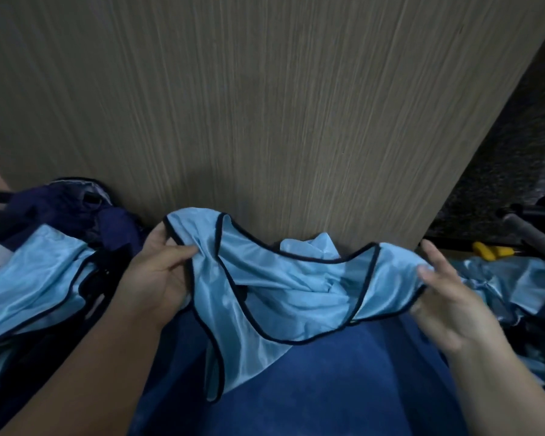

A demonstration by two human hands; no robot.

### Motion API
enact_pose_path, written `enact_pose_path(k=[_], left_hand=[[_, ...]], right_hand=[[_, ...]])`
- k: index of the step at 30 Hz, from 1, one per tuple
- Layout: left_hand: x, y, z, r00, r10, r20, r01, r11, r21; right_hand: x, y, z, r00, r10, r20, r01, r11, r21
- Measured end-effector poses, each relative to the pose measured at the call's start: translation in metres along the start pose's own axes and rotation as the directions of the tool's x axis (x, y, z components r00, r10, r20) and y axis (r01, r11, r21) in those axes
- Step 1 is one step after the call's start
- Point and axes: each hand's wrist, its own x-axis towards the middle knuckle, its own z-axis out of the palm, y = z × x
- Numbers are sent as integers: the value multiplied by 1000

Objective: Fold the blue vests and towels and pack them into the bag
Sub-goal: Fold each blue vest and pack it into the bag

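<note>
Head view: heaped vests (38, 278) and a dark bag (70, 212) lie left of a wooden table (265, 105). The left hand (158, 272) and right hand (447, 297) pinch the straps of a shiny, dark-trimmed blue vest (283, 297) at its near edge.

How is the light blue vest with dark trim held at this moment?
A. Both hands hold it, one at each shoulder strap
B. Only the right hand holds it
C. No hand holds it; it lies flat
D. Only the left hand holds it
A: the left hand pinches one strap of the light blue vest, and the right hand pinches the other strap, so the neckline hangs between them.
</note>
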Motion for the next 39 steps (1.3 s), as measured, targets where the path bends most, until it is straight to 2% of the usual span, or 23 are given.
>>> enact_pose_path(k=[2, 4, 8, 12, 14, 18, 24, 29, 33, 36, 39], left_hand=[[0, -2, 3, 1000, -4, -1, 4, 1000, 20], [2, -4, 4, 999, 7, -43, -4, 998, 62], [5, -7, 0, 991, 27, -135, -6, 988, 153], [-5, -2, 2, 988, 20, -154, 21, 966, 258], [-13, 3, 4, 984, 41, -175, 9, 961, 276], [-25, 21, 8, 969, 106, -224, -21, 935, 354], [-35, 78, 30, 997, 74, 33, -80, 838, 540], [-52, 142, 66, 985, 113, 129, -169, 779, 604], [-66, 210, 93, 940, 291, 179, -329, 635, 699], [-79, 266, 117, 873, 433, 224, -412, 409, 814], [-93, 314, 134, 809, 539, 234, -418, 249, 874]], right_hand=[[-1, 8, 3, 999, 36, 8, -33, 970, -240], [0, 17, 5, 999, 24, -23, -32, 891, -452], [-1, 26, 2, 997, -13, -73, -33, 801, -598], [-6, 31, -4, 999, -45, -31, 7, 663, -749], [-12, 31, -1, 996, -83, -11, 42, 614, -788], [-29, 26, 15, 991, -131, 10, 89, 610, -787], [-38, -18, 57, 974, -212, 78, 178, 509, -842], [-54, -96, 110, 916, -360, 175, 336, 451, -827], [-75, -164, 153, 838, -491, 239, 458, 393, -797], [-94, -213, 181, 777, -576, 255, 516, 349, -783], [-116, -258, 202, 742, -607, 286, 555, 316, -769]])
